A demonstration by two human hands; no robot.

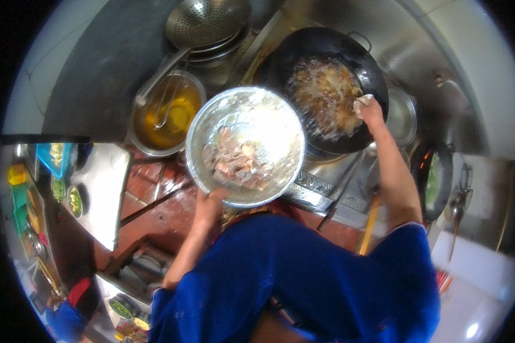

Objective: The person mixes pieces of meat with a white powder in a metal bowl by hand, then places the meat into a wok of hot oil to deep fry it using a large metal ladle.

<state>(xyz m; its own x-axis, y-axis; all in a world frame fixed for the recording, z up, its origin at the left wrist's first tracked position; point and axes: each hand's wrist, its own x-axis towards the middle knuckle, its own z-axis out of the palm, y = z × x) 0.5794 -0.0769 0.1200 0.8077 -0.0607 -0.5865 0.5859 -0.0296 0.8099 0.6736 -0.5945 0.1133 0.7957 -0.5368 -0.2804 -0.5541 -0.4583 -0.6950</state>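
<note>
My left hand [210, 208] grips the near rim of a large stainless-steel bowl [281, 176]. Pieces of raw meat or fish [240, 165] lie in its bottom, and bright glare covers the bowl's right side. Up and to the right sits a black wok [313, 43], where pieces of food are frying in bubbling oil [324, 98]. Over the wok's right side, my right hand [372, 115] has its fingers closed on a small whitish piece [361, 104]; whether it is food or cloth is unclear.
Left of the wok, a metal basin [201, 88] holds yellow oil and a wire tool, beneath a perforated strainer [210, 23]. A second pan [431, 184] with greens stands at right. Bowls of chopped vegetables [75, 201] sit at left. Another person's blue sleeve [66, 317] shows lower left.
</note>
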